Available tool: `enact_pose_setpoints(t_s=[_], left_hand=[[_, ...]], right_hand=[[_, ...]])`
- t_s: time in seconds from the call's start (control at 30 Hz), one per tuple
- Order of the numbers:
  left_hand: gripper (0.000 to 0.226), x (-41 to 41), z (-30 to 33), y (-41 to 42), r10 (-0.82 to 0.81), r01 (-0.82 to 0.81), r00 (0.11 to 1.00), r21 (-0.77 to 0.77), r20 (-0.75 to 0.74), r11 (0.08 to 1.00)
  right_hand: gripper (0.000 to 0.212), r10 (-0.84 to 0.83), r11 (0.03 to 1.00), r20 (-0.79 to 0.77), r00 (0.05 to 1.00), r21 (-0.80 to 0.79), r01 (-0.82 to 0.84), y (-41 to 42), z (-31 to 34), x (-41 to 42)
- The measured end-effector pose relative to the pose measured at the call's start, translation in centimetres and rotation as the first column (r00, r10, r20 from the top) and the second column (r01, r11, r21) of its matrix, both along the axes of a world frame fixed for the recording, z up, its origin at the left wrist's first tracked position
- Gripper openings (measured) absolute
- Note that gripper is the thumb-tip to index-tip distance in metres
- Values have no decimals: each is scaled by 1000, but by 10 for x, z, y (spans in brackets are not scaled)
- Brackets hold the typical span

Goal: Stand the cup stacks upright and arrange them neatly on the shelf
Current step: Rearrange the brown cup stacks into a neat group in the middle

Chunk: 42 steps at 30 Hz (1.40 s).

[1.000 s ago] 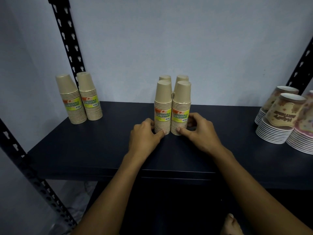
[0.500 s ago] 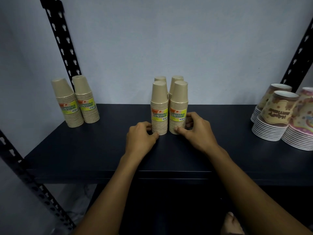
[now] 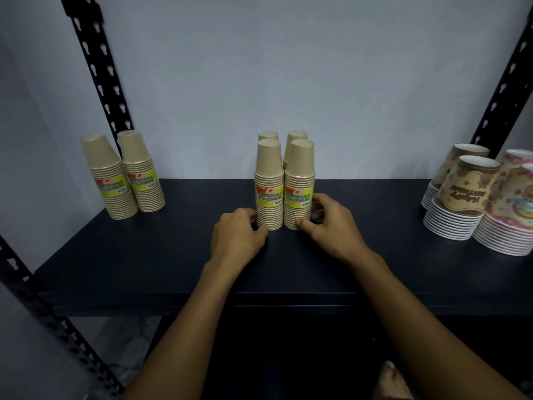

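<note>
At frame centre on the shelf, the left hand pinches the left stack low; the right hand grips the right stack. Light, tall, tippy: hold near the base.

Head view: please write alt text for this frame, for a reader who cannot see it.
Two hands steady a block of four upright tan cup stacks mid-shelf: the left hand holds the left front stack's base, the right hand the right front's. Two more tan stacks stand left on the dark shelf; printed party cups stand right.
</note>
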<state>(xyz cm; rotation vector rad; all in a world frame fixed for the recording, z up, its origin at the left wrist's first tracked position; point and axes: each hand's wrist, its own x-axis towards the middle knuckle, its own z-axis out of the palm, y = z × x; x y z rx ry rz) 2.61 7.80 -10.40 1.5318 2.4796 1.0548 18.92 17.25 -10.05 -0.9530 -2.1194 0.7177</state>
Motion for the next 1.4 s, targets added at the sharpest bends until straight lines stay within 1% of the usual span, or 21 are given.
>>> enact_pose_setpoints(t_s=[0.1,0.23,0.37,0.63,0.7,0.8,0.9,0.93,0.97,1.03,1.1,1.17,1.23,1.3,1.4], left_hand=[[36,-2,-1,1,2,-2,1000,13,1,1000],[45,-3,-4,0,20,-20,1000,39,-11,999],[36,-3,-4,0,10,-9,1000,40,-28,999],[32,-2,-5,0,9,-7,998,43,-54,999],[35,-1,-5,-1,4,-2,999,43,-49,999],[40,-2,-5,-5,21,-18,997,45,-68,999],[43,-8,-2,-14,86,-78,993,102,-81,992],[43,-12,-1,-18,103,-94,992,115,-74,989],[42,-17,-1,-23,120,-112,991,119,-62,987],[42,-31,0,-33,153,-149,988,106,-26,983],[41,-46,-1,-45,185,-185,983,91,7,978],[40,-62,-1,-57,221,-224,975,80,37,971],[39,-80,-1,-70,255,-260,965,70,68,963],[39,-97,0,-83,292,-298,952,59,96,953],[38,-123,0,-103,339,-349,932,60,130,935]], right_hand=[[51,19,1000,14,1000,-21,-19,0,1,1],[52,33,998,-4,999,-52,-33,0,2,2],[51,26,998,-14,1000,-59,-27,0,2,0],[51,17,998,14,1000,-60,-16,-1,2,0],[55,-4,999,70,998,-44,7,-2,4,0],[70,-107,994,274,956,-3,112,-4,13,3],[61,-246,968,514,822,95,231,-12,40,9],[57,-282,959,553,784,137,248,-16,50,10],[52,-293,956,569,768,159,247,-21,59,11],[37,-228,974,576,785,128,189,-34,74,8],[29,-75,997,573,816,20,77,-50,80,-3],[31,66,998,565,822,-57,-40,-64,76,-23],[39,160,987,564,810,-73,-144,-70,67,-48],[45,230,972,530,816,-83,-220,-74,56,-77],[50,303,952,468,830,-103,-290,-79,39,-123]])
